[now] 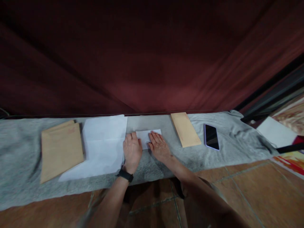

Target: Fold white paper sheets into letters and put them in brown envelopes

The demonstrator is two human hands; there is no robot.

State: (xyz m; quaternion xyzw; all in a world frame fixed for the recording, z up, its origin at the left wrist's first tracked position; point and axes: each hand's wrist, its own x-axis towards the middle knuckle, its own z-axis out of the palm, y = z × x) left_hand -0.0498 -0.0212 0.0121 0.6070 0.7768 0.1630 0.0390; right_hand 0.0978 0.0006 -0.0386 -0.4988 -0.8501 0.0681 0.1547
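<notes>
A narrow folded white paper lies flat on the grey cloth, between my two hands. My left hand, with a dark watch at the wrist, is at its left end; the fingers are bent and closed over that end, their tips partly hidden. On the right part of the paper rests my right hand, palm down with fingers stretched out flat. Larger white sheets with a crease across them lie just left of my left hand. A slim tan envelope is to the right of my right hand.
Larger brown envelopes lie at the far left, partly against the white sheets. A phone with a purple case sits right of the slim envelope. The grey cloth runs along a dark red draped fabric. Brown floor tiles show in front.
</notes>
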